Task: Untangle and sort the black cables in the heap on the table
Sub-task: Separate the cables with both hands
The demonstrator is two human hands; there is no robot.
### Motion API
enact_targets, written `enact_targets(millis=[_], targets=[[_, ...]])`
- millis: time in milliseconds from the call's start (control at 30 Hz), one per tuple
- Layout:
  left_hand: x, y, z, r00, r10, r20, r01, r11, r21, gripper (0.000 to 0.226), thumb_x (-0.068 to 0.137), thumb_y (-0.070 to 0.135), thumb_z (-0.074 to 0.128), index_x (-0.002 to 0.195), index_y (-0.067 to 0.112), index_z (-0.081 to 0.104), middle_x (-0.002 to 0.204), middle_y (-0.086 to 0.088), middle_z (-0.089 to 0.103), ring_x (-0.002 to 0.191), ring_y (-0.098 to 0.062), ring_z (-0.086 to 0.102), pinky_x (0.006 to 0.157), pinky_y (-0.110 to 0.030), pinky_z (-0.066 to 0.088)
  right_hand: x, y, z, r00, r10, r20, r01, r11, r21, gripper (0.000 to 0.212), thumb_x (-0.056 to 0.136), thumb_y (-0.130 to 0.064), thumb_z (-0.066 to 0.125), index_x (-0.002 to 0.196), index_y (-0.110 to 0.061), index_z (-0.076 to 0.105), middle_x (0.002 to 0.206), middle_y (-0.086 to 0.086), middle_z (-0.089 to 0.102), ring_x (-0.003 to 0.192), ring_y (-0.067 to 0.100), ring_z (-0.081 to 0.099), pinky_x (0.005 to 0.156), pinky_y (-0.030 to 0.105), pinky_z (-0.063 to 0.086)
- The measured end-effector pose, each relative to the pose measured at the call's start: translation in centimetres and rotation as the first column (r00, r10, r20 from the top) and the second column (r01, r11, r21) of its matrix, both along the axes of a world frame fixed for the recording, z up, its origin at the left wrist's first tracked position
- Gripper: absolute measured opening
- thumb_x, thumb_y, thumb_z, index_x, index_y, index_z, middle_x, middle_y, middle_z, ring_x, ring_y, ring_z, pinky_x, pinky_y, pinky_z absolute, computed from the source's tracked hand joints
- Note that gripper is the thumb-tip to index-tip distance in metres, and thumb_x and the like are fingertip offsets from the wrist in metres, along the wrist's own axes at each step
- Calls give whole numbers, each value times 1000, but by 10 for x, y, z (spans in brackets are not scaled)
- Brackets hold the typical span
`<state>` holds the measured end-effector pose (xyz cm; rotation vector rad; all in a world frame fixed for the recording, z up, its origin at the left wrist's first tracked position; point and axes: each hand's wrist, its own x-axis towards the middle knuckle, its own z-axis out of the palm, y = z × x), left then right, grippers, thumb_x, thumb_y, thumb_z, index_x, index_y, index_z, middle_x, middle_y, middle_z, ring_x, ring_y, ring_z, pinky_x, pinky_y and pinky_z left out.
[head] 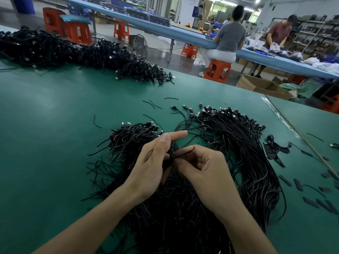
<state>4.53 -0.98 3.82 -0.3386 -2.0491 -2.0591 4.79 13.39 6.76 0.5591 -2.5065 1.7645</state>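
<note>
bare green table (55, 125) left, cable heap (183, 208) centre, sleeves (311, 202) right

Green table mat (55, 107) runs out ahead of your fingers (176, 133). Far beyond them, a long blue bench (183, 34) crosses the room; orange stools (217, 70) stand on the grey floor (161, 57) beside it. Up and right of your fingers: open cardboard boxes (256, 83), metal shelving (311, 33) against the wall, one ceiling lamp (258, 0) lit

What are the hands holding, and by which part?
A thin black cable: left hand grips its looped part, right hand pinches near its free end.
</note>
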Motion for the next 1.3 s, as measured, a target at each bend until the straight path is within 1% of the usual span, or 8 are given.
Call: enact_targets(millis=[133,233,400,633,767,967,1100,1300], targets=[[-2,1,0,1000,-27,-15,28,999,32,46,102,30,28,121,27,69,105,10,74,95,-3,69,73,-11,49,3,-7,0,999,-35,-21,34,999,-29,20,84,-9,63,88,-26,72,79,-7,74,72,12,70,71,32,60],[-1,1,-1,1000,-24,-19,24,1000,17,46,101,30,27,124,29,68,101,0,75,82,-10,71,69,-25,56,1,-9,1,999,-30,-23,29,999,-32,22,89,-2,62,92,-21,71,82,-5,74,76,15,71,74,38,60],[2,5,4,998,-12,-63,11,1000,-14,46,104,22,25,129,16,63,71,29,66,62,17,57,60,0,41,1,-9,4,989,-100,-109,111,989,101,19,97,-10,60,89,-26,67,84,-8,70,78,8,66,67,20,52],[2,4,10,993,116,24,-118,984,135,54,105,42,28,96,19,75,42,7,52,32,-8,35,37,-16,29,10,-10,3,970,-59,-235,137,934,329,22,97,-13,58,88,-33,58,93,-17,59,91,3,57,76,9,43],[-1,2,6,987,131,97,-145,978,147,65,94,55,28,73,17,76,40,-2,46,35,-11,39,38,-17,30,10,-9,3,963,-80,-257,157,943,293,16,94,-15,64,91,-31,63,94,-17,62,94,1,59,77,6,41],[0,4,5,985,170,12,-170,977,128,61,104,40,23,89,15,76,41,6,54,35,-5,42,43,-14,34,8,-12,4,989,-105,-102,124,970,210,14,93,-23,65,82,-31,69,74,-15,69,64,2,61,56,13,44],[-1,3,6,989,148,24,-150,974,169,53,100,35,27,86,25,77,78,8,76,71,-7,70,65,-26,52,10,-12,6,997,-74,-19,75,996,49,10,90,-32,67,83,-28,71,72,-6,71,60,13,64,56,29,54],[4,3,9,993,121,-8,-119,986,120,56,102,33,24,96,22,78,42,4,51,36,-8,41,40,-18,29,6,-10,7,992,-123,-13,123,992,19,14,91,-24,65,79,-28,72,69,-4,71,61,17,66,59,34,56]])
